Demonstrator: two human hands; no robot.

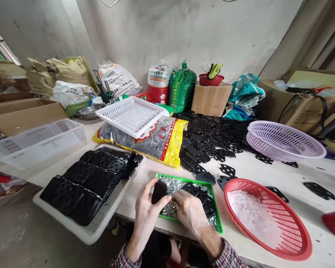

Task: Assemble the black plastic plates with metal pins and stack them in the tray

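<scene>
My left hand [148,206] grips a black ridged plastic plate [159,191] by its edges, held up over a green tray [218,219]. Close to the plate's right edge, my right hand [190,210] has its fingers pinched together; whatever lies between them is hidden. Small silver metal pins [173,183] cover the bottom of the green tray. Several black plates with holes [202,196] lie on top of the pins at the tray's right side.
At left, a white tray [93,238] carries rows of stacked black plates [86,182]. A red basket [292,223] of whitish translucent pieces [254,216] stands at right. Behind are a heap of black plates [212,130], a lilac basket [286,139] and a white basket [132,115] on a yellow-edged bag [171,145].
</scene>
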